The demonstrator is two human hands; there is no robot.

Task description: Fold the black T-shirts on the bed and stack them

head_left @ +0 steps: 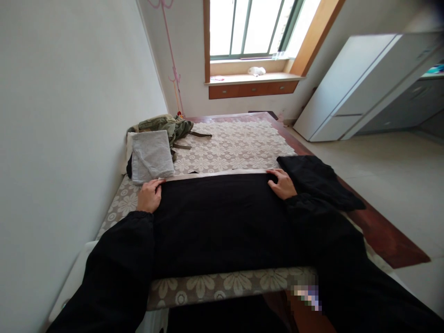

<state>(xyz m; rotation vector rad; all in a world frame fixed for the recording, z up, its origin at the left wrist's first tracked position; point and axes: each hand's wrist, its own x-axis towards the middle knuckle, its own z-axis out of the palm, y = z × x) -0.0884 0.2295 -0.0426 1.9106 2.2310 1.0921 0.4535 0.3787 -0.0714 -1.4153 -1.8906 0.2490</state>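
A black folded garment (pixel 222 222) lies flat across the near part of the table, with a pale strip (pixel 222 175) along its far edge. I cannot tell what kind of garment it is. At its far left corner, my left hand (pixel 150 195) is closed, thumb and fingers pinching the edge. My right hand (pixel 282 184) pinches the same edge at the far right corner. Just beyond my left hand is a folded grey cloth (pixel 152 155). Another black folded cloth (pixel 319 182) lies to the right of my right hand.
A floral tablecloth (pixel 225 143) covers much of the dark red wooden table (pixel 388 236). An olive-green backpack (pixel 159 124) rests at the back left by the wall. Past the table stand a pink coat rack (pixel 169 46), a window sill (pixel 239 78) and a white fridge (pixel 350 83).
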